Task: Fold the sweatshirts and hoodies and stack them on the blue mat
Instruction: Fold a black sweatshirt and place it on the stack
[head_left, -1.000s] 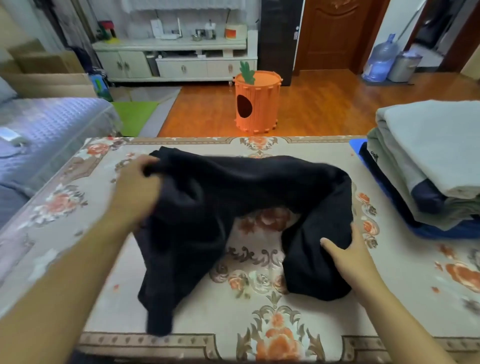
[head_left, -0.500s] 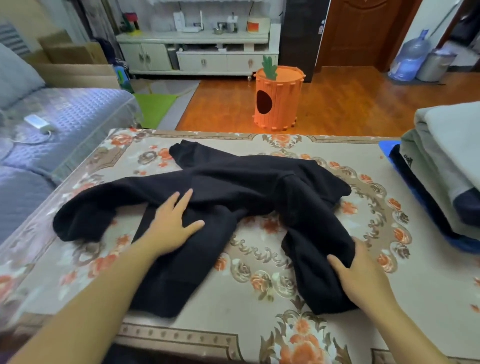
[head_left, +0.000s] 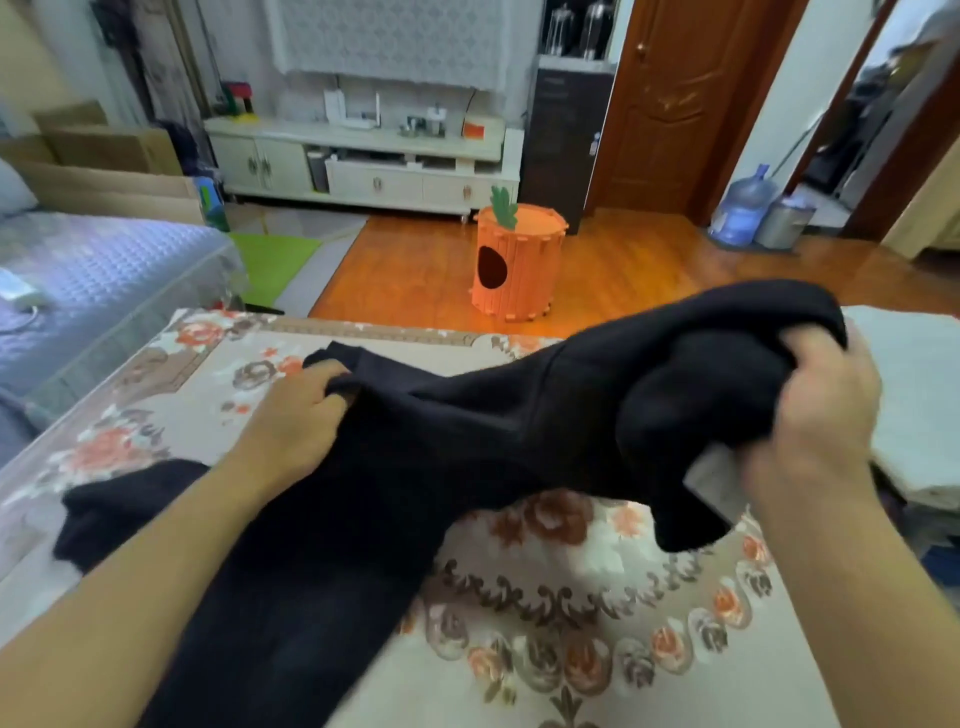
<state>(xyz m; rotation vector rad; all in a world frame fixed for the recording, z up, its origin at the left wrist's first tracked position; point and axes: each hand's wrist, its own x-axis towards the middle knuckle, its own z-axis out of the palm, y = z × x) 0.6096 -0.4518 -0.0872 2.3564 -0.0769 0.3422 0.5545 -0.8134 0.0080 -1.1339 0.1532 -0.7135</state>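
Across the flowered table (head_left: 597, 670) a black sweatshirt (head_left: 467, 447) stretches left to right between both hands (right end lifted): left hand (head_left: 296, 421) and right hand (head_left: 821, 415) fingers grip it, stack (head_left: 924, 395) just right

Between your fingers (head_left: 332, 382) the soft black fleece sweatshirt (head_left: 467, 441) is plain black, with no print showing. Under your hands, the flat patterned table covering (head_left: 571, 597) is beige, with orange-pink roses and brown scrollwork. Just past your right fingertips (head_left: 800, 345) the folded pale grey-white garment (head_left: 914, 395) is plain. Beyond your fingers stands an orange carrot-shaped slatted barrel (head_left: 519, 270) with a green leaf and a dark oval hole.
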